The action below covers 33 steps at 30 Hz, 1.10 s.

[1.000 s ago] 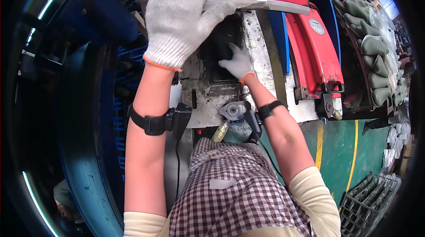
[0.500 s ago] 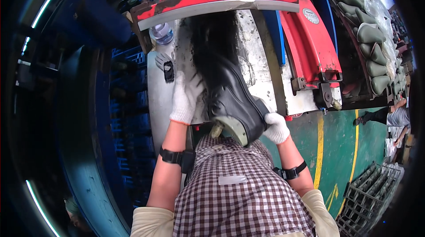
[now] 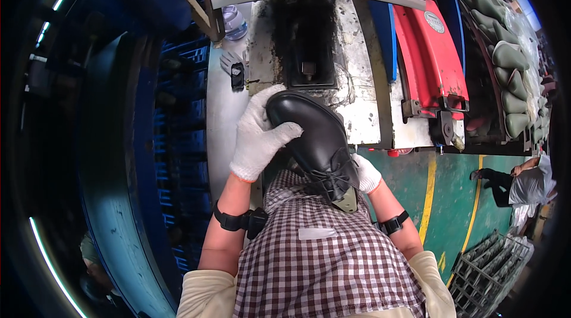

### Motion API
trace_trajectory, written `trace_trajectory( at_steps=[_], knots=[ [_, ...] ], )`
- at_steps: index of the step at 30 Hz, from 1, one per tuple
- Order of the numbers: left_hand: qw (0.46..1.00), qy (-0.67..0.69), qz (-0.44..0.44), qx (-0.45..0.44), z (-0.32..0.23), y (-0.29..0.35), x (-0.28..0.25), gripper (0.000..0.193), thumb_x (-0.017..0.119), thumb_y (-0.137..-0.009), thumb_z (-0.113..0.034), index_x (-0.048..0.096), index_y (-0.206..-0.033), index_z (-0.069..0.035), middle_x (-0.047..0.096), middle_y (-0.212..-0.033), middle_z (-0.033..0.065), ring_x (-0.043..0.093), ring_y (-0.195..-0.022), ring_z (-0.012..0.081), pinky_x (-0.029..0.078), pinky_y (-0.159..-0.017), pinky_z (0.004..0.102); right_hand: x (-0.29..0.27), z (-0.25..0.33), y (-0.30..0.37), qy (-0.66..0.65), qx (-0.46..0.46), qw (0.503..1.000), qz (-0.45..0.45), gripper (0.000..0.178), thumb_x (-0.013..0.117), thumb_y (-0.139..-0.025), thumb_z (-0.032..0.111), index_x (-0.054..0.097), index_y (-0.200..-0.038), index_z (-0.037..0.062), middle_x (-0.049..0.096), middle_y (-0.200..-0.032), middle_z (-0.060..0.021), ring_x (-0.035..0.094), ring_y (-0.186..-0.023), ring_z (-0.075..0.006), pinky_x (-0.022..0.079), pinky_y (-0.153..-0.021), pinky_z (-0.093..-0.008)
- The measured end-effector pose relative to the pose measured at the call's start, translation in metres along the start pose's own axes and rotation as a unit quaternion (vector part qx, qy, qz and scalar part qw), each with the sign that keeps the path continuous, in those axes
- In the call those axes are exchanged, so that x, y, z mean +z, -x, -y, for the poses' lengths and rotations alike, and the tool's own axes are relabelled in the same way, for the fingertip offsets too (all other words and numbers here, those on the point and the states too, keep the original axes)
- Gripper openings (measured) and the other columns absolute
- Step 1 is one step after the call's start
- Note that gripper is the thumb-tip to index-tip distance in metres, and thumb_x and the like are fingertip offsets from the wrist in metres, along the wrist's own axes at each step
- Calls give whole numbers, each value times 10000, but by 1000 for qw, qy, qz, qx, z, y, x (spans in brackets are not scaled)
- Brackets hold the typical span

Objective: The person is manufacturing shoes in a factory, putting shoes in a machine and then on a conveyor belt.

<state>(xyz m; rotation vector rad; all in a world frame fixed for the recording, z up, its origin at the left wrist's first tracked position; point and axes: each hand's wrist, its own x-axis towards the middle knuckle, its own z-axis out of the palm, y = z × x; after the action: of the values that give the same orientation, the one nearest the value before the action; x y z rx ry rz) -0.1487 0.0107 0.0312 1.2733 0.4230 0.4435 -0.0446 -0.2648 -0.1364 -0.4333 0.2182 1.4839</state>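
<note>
The shoe [image 3: 312, 131] is black, the gloves [image 3: 256, 139] white. Brown-and-white checks cover the apron [image 3: 327, 258] at six o'clock; green floor [image 3: 401, 190] lies at four.

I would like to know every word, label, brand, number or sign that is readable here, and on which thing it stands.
No text can be read.
Round pale badge on the red cover: marks too small to read.
Clear bottle: any lettering is too blurred.
Black shoe: no lettering visible.
Pale strip on the checked apron: looks blank.
</note>
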Motion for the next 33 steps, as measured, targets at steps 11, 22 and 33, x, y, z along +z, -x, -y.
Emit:
trace_trajectory(
  at_steps=[11,22,33],
  knots=[
    [984,-152,-79,56,4,-8,-13,500,749,-908,-99,567,-1354,33,661,-1214,105,625,-1097,171,522,-963,317,56,5,4,-18,45,998,36,682,500,-1064,480,390,-1540,2,554,-1404,-277,657,-1165,-392,614,-914,-545],
    [955,-171,-241,-37,63,-41,-100,446,622,-1024,-289,657,-1308,53,705,-1231,137,664,-1077,194,520,-927,317,130,-5,-25,-140,108,966,190,695,408,-1069,576,352,-1569,97,585,-1248,-319,672,-891,-433,643,-628,-485],
    [961,-90,-259,-25,73,-2,-136,429,492,-1071,-163,533,-1466,-3,670,-1284,132,679,-1125,195,579,-977,346,135,-17,-63,-233,181,919,261,704,432,-1056,580,380,-1560,90,525,-1279,-308,626,-915,-380,580,-595,-436]
  ],
)
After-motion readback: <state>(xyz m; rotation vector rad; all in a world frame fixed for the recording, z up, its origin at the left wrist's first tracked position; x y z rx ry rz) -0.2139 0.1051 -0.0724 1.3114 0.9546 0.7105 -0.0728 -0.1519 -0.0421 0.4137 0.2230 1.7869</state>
